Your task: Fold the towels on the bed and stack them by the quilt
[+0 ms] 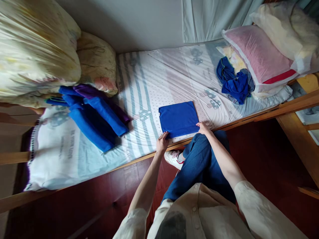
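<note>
A blue cloth (178, 118) lies flat in a rough rectangle near the front edge of the bed. At its near left corner my left hand (162, 142) pinches the fabric between closed fingers. My right hand (203, 128) grips the near right corner, thumb and fingers pressed together. Long blue garments (92, 124) with a purple one (122, 113) lie in a loose stack to the left. Crumpled blue clothing (235, 81) rests at the right, beside a pink pillow (259, 53).
Large yellowish bundles (40, 43) stand at the left end of the bed. A wooden rail (249, 117) runs along the bed's front edge. Behind hangs a grey curtain (211, 20). My crossed legs in jeans (194, 166) are close to the bed edge.
</note>
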`<state>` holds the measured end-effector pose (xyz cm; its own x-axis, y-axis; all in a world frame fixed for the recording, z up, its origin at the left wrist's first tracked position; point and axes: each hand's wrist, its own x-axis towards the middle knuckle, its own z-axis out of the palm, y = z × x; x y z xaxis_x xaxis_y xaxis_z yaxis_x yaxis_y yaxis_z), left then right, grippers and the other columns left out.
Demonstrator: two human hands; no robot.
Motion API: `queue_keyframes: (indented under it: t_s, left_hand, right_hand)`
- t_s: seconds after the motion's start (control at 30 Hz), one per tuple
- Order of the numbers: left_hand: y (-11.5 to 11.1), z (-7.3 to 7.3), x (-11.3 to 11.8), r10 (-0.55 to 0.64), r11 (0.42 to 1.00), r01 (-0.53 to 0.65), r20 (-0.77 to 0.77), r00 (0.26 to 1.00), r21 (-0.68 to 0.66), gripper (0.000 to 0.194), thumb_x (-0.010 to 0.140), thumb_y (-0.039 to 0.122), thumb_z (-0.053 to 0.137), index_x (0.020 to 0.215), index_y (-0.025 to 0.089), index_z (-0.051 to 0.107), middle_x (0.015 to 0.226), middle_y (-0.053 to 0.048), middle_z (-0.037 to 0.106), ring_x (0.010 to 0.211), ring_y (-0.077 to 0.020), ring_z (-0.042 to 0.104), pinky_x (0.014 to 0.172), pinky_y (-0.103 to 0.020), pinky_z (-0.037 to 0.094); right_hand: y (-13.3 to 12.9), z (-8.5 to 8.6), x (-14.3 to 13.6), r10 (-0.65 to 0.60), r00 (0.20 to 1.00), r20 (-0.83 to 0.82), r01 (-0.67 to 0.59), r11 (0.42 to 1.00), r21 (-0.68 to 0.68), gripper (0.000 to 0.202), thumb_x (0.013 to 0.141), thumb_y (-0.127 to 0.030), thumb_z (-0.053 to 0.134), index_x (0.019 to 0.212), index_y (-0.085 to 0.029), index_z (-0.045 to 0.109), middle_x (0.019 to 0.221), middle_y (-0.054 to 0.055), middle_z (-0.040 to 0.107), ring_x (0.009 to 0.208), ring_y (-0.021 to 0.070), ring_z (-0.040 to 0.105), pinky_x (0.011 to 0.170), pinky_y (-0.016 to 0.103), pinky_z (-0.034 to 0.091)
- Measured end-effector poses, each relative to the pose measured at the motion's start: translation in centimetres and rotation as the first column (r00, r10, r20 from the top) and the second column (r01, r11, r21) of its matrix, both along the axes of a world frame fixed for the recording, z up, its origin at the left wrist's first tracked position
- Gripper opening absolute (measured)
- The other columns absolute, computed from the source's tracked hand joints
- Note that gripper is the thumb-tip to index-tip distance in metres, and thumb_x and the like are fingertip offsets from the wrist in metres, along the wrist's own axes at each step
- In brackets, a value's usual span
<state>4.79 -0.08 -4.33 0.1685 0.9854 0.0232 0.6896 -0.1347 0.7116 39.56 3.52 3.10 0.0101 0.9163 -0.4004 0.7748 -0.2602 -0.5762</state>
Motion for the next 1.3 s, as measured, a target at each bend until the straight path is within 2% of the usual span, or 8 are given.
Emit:
queue_keyframes:
  t_s: [0.17,0.27,0.47,0.67,0.77,0.93,1.07,1.3]
  left_hand:
    - [0.2,1.1,0.0,-0.035,0.999,0.036,-0.05,0.998,0.019,0.065,0.072,-0.001,0.048,0.13,0.019,0.073,0.137,-0.009,0.073,0.137,-0.0251,0.063,0.121,-0.044,0.048]
    - [0.5,2.1,-0.1,-0.018,1.0,0.018,-0.065,0.998,0.006,0.056,0.076,0.002,0.05,0.123,0.018,0.076,0.13,-0.01,0.075,0.129,-0.0268,0.068,0.117,-0.043,0.051]
    - [1.3,3.9,0.0,0.121,0.99,-0.122,-0.016,0.992,-0.068,0.043,0.082,0.01,0.052,0.115,0.018,0.078,0.118,-0.011,0.079,0.111,-0.0277,0.075,0.105,-0.041,0.058]
    - [2.1,4.3,0.5,0.322,0.936,-0.289,0.16,0.933,-0.201,0.035,0.088,0.021,0.055,0.117,0.018,0.074,0.113,-0.009,0.079,0.105,-0.024,0.075,0.1,-0.04,0.061]
    - [2.4,4.2,0.4,0.352,0.924,-0.306,0.201,0.914,-0.228,0.031,0.09,0.03,0.057,0.114,0.018,0.073,0.112,-0.01,0.079,0.105,-0.024,0.075,0.099,-0.041,0.061]
    - [2.6,4.3,0.4,0.362,0.917,-0.319,0.163,0.918,-0.242,0.033,0.088,0.037,0.059,0.112,0.018,0.071,0.102,-0.011,0.079,0.1,-0.0265,0.075,0.091,-0.039,0.061]
    - [2.8,4.4,0.4,0.383,0.909,-0.348,0.13,0.914,-0.229,0.033,0.089,0.041,0.057,0.108,0.018,0.071,0.09,-0.011,0.077,0.094,-0.0275,0.075,0.081,-0.036,0.06]
    - [1.5,3.6,-0.2,0.425,0.875,-0.388,0.074,0.902,-0.29,0.034,0.088,0.045,0.057,0.102,0.018,0.071,0.088,-0.012,0.077,0.088,-0.0268,0.075,0.08,-0.036,0.059]
  right_hand:
    - [0.0,1.2,-1.3,0.18,0.954,0.242,-0.191,0.981,0.022,0.057,0.077,0.01,0.063,0.125,-0.018,0.073,0.133,0.015,0.068,0.121,0.0263,0.068,0.109,0.038,0.054]
    - [-0.2,1.5,-1.4,0.18,0.945,0.274,-0.204,0.977,0.061,0.053,0.078,0.01,0.061,0.121,-0.02,0.073,0.126,0.012,0.071,0.117,0.0241,0.069,0.106,0.035,0.054]
    - [-0.1,1.1,-0.6,0.037,0.991,0.132,-0.056,0.989,0.14,0.038,0.083,0.001,0.064,0.111,-0.02,0.078,0.114,0.009,0.078,0.115,0.0225,0.072,0.108,0.033,0.054]
    - [0.1,0.8,-0.3,-0.023,0.999,-0.043,0.033,0.97,0.242,0.034,0.089,-0.005,0.059,0.116,-0.016,0.077,0.113,0.011,0.08,0.11,0.0224,0.075,0.105,0.033,0.055]
    - [0.0,0.7,0.0,-0.056,0.995,-0.081,0.074,0.966,0.247,0.032,0.091,-0.008,0.06,0.118,-0.016,0.076,0.11,0.01,0.08,0.106,0.0228,0.076,0.102,0.034,0.057]
    - [0.0,0.1,0.2,-0.098,0.985,-0.14,0.129,0.964,0.232,0.03,0.093,-0.014,0.061,0.119,-0.015,0.076,0.109,0.01,0.08,0.104,0.0219,0.075,0.101,0.033,0.057]
    - [0.3,-0.2,0.4,-0.15,0.983,-0.105,0.17,0.961,0.22,0.029,0.095,-0.017,0.062,0.12,-0.015,0.076,0.111,0.012,0.08,0.104,0.0236,0.074,0.101,0.035,0.056]
    - [0.2,-0.7,0.6,-0.226,0.973,0.043,0.221,0.971,0.085,0.018,0.095,-0.02,0.066,0.108,-0.015,0.078,0.102,0.011,0.08,0.098,0.0226,0.075,0.095,0.031,0.055]
